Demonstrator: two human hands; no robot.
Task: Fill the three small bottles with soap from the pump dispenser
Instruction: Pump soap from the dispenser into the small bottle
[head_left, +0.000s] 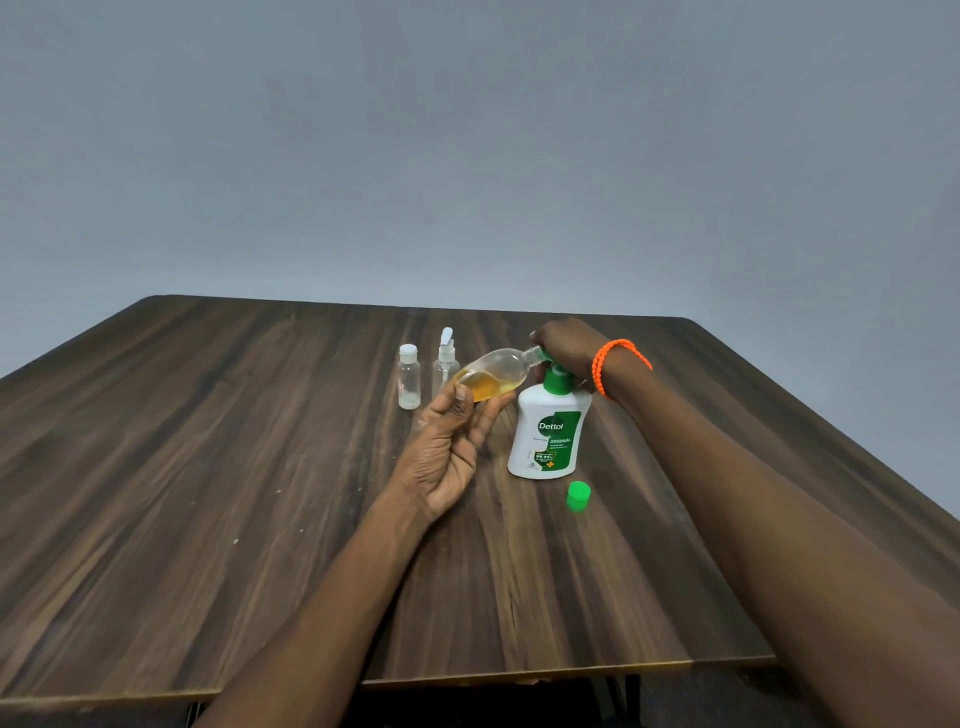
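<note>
Wood table (208, 467) | "Dettol ORIGINAL" dispenser (549, 431) | L hand (447, 457) grips amber bottle (491, 376) | R hand (563, 345) curled on pump

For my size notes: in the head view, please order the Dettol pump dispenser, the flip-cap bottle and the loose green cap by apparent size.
1. Dettol pump dispenser
2. Flip-cap bottle, farther away
3. Green cap, though nearest the camera
</note>
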